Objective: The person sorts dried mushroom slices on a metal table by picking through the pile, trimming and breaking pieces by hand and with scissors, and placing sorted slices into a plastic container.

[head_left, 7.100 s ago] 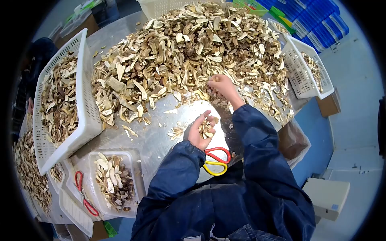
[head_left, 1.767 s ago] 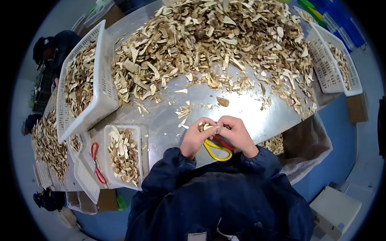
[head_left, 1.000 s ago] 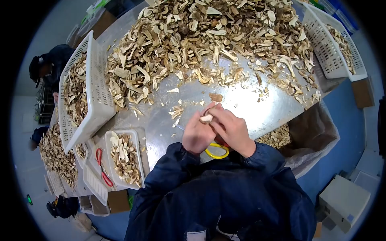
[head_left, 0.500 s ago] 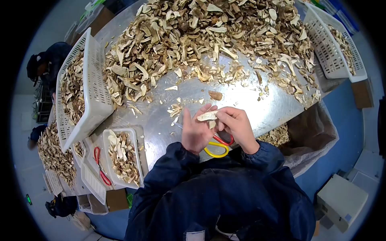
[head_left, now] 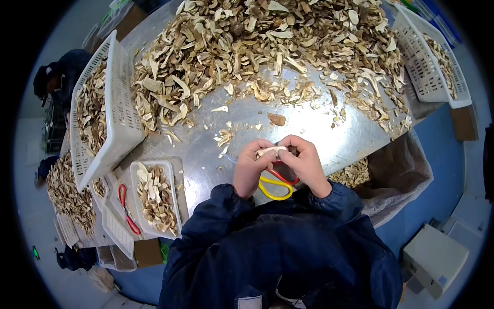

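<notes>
Both of my hands meet over the front edge of the metal table point(head_left: 206, 147). My left hand point(head_left: 250, 167) and my right hand point(head_left: 307, 167) pinch a pale dried mushroom slice point(head_left: 271, 151) between thumbs and fingers. Part of the slice is covered by the fingers. Just below the hands lie scissors with yellow and red handles point(head_left: 275, 191), partly hidden. A brown mushroom piece point(head_left: 277, 119) and small pale scraps point(head_left: 224, 137) rest on the metal beyond my hands.
A large heap of dried mushroom slices point(head_left: 247, 56) covers the far table. White perforated baskets stand at left point(head_left: 123, 110) and right point(head_left: 419, 62). A tray point(head_left: 177, 206) of slices and red-handled scissors point(head_left: 123, 203) are at left. A lined bin point(head_left: 401, 175) stands right; another person point(head_left: 62, 80) is far left.
My left hand has gone from an open palm to pinching the mushroom slice. Both hands now grip it together, its ends between the fingers. The view has shifted slightly.
</notes>
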Motion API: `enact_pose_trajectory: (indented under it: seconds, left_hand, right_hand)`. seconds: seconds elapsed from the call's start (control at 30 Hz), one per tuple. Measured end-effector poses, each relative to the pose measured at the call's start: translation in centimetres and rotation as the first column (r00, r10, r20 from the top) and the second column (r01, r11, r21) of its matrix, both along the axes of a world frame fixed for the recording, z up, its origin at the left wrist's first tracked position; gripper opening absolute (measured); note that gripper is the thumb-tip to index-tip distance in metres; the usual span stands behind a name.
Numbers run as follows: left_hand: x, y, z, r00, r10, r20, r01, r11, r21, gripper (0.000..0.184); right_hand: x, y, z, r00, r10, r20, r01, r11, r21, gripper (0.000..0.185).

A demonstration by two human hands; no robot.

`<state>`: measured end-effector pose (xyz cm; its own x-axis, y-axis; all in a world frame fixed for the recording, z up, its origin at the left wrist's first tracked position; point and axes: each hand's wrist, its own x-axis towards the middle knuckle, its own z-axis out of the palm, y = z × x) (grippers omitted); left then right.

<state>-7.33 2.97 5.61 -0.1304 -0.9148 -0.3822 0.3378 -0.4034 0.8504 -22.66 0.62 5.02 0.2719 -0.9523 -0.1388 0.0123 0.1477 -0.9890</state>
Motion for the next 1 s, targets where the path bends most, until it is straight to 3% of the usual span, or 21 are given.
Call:
enact_pose_trajectory:
  seconds: [0.2,0.23,0.27,0.33,0.4,0.5,0.57,0.6,0.63,0.67,0.7,0.73,0.77,0.8,0.87,0.93,1.0]
  left_hand:
    - [1.3,1.1,1.0,0.985,-0.112,0.131,0.118,0.992,-0.038,0.016]
    - [1.9,1.4,0.9,0.979,-0.149,0.141,0.148,0.989,0.020,0.017]
    - [2.1,2.2,-0.6,0.995,-0.100,0.026,0.101,0.994,-0.046,0.017]
    - [2.5,2.9,0.4,0.995,-0.058,0.078,0.071,0.982,-0.173,0.015]
    - [3.6,3.7,0.4,0.997,-0.049,-0.055,0.046,0.997,-0.055,0.015]
    - [5.6,4.7,0.5,0.938,0.027,-0.345,-0.025,1.000,0.012,0.009]
    - [7.9,6.1,-0.1,0.808,0.104,-0.580,-0.068,0.994,0.084,0.008]
    - [9.7,7.3,-1.0,0.808,0.210,-0.550,-0.180,0.978,0.109,0.011]
    - [11.5,8.4,-2.0,0.800,0.311,-0.513,-0.288,0.949,0.126,0.016]
    - [13.8,9.5,-1.7,0.735,0.419,-0.532,-0.376,0.906,0.195,0.018]
    - [16.2,10.4,-1.1,0.660,0.519,-0.543,-0.452,0.852,0.266,0.020]
    - [17.9,11.2,1.5,0.674,0.720,-0.168,-0.655,0.687,0.315,0.026]
    - [20.3,11.7,2.2,0.647,0.744,-0.168,-0.702,0.667,0.250,0.024]
    - [23.7,12.8,2.6,0.709,0.682,-0.181,-0.643,0.730,0.233,0.021]
    - [27.2,13.7,3.5,0.609,0.769,0.193,-0.786,0.618,0.019,0.022]
    - [30.9,13.6,2.1,0.441,0.668,0.599,-0.754,0.637,-0.156,0.024]
    - [32.9,13.0,1.1,0.112,0.413,0.904,-0.608,0.748,-0.267,0.026]
  right_hand:
    - [-0.4,-0.1,1.9,0.978,0.163,0.130,-0.193,0.947,0.258,0.005]
    - [-0.3,0.0,1.8,0.978,0.192,0.076,-0.205,0.944,0.258,0.005]
    - [0.0,-0.1,1.6,0.968,0.248,0.032,-0.249,0.938,0.241,0.005]
    - [0.4,0.2,0.9,0.945,0.326,0.010,-0.323,0.932,0.164,0.005]
    - [1.3,0.2,1.4,0.912,0.367,0.184,-0.407,0.870,0.278,0.005]
    - [2.4,-0.2,2.3,0.886,0.386,0.258,-0.452,0.842,0.294,0.004]
    - [1.9,-1.4,2.1,0.965,0.218,0.146,-0.254,0.915,0.313,0.010]
    - [1.4,-2.2,2.1,0.992,0.108,0.062,-0.121,0.955,0.270,0.013]
    - [0.5,-3.3,0.9,0.999,0.022,-0.044,-0.017,0.993,0.113,0.015]
    - [-0.5,-4.4,-0.4,0.987,-0.084,-0.134,0.077,0.995,-0.057,0.019]
    - [-1.5,-5.1,-0.7,0.978,-0.135,-0.156,0.125,0.989,-0.075,0.020]
    - [-2.4,-5.7,-0.8,0.966,-0.189,-0.179,0.174,0.980,-0.096,0.021]
    - [-3.1,-6.1,-0.8,0.950,-0.242,-0.200,0.222,0.968,-0.118,0.023]
    - [-3.7,-6.1,-0.7,0.947,-0.246,-0.207,0.231,0.968,-0.094,0.023]
    - [-4.6,-6.0,-0.4,0.940,-0.253,-0.227,0.248,0.967,-0.051,0.024]
    - [-4.4,-5.8,-0.3,0.933,-0.263,-0.245,0.250,0.965,-0.083,0.023]
    - [-3.7,-5.4,-0.1,0.931,-0.285,-0.227,0.265,0.957,-0.116,0.022]
